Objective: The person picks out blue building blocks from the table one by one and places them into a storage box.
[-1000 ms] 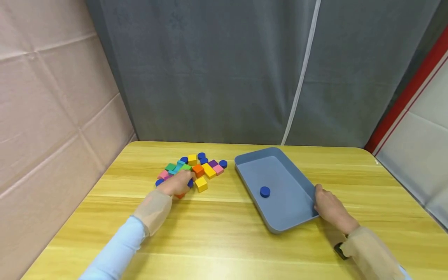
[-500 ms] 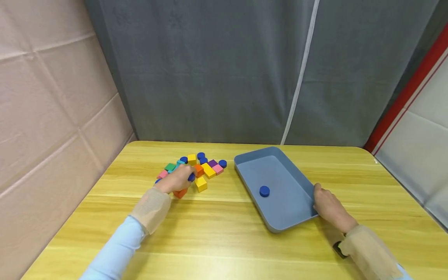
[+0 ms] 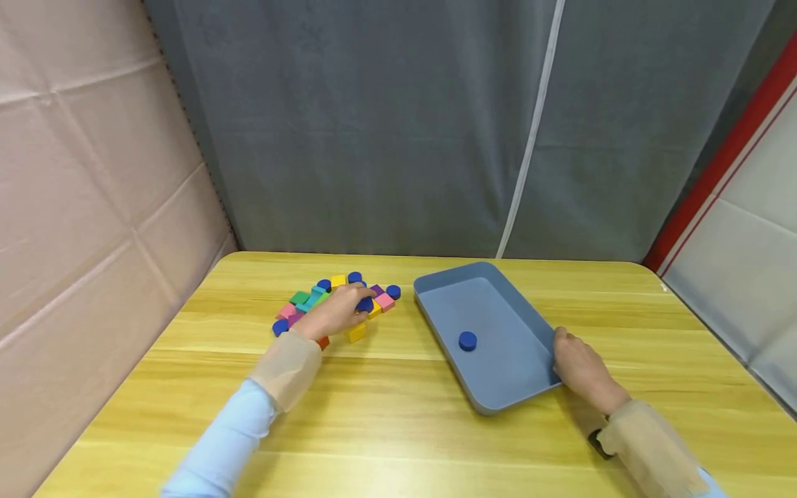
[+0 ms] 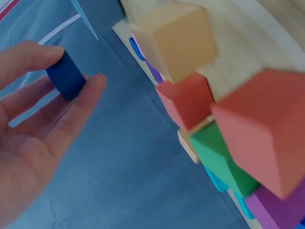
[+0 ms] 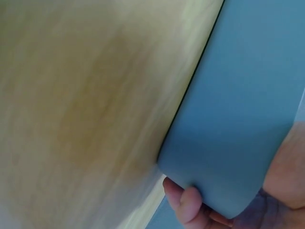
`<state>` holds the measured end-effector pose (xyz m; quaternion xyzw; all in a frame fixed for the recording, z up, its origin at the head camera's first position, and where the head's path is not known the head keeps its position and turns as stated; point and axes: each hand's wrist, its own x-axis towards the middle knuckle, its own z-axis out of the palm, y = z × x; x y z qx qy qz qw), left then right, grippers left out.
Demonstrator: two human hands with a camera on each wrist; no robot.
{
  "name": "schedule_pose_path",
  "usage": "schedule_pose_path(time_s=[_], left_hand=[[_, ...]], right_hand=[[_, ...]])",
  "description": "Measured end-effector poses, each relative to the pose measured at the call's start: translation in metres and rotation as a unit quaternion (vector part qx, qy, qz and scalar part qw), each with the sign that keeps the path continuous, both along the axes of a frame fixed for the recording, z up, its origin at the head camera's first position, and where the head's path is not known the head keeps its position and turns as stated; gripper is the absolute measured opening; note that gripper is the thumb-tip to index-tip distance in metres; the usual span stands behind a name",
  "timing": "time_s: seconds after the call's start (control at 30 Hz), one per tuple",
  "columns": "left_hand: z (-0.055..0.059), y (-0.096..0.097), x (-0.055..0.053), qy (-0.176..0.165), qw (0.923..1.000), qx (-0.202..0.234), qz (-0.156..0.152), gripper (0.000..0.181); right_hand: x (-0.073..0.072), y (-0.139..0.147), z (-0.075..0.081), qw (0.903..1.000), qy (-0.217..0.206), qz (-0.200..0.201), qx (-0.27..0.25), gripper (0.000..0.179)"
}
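Note:
Between thumb and fingertips, my left hand [image 3: 333, 312] pinches a blue round block [image 4: 66, 76], lifted above the pile of coloured blocks. Under and around that hand lie a green block [image 3: 299, 297], a pink block [image 3: 385, 301], a yellow block [image 3: 357, 333], an orange block [image 4: 187, 101] and others, partly hidden by it. On the right, my right hand [image 3: 584, 370] grips the near right rim of a grey-blue tray [image 3: 498, 401], its fingers curled under the corner in the right wrist view. One blue round block [image 3: 468, 341] rests inside the tray.
The wooden table [image 3: 373, 443] carries everything. A grey curtain [image 3: 373, 138] hangs along its far edge, with a pale covered wall [image 3: 93, 173] on the left and a red-trimmed white panel [image 3: 766, 228] on the right. Another blue round block [image 3: 394, 292] lies at the pile's right edge.
My left hand has lifted the blue round block from the pile and moved right with it, over the yellow and orange blocks. The right hand stays on the tray.

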<state>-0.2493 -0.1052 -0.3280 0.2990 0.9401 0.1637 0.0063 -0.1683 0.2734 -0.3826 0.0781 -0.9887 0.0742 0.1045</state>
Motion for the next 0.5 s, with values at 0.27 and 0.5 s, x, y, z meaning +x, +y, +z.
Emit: schedule_pose_path(time_s=[0.27,0.5], left_hand=[[-0.003,0.023,-0.003,0.051,0.9974,0.048,-0.016,0.034],[-0.009,0.047,-0.002,0.072,0.9938,0.081,-0.025,0.033]], right_hand=[[0.001,0.000,0.001,1.0000,0.004,0.004,0.006,0.026],[0.001,-0.001,0.001,0.9999,0.013,0.007,0.008,0.027]])
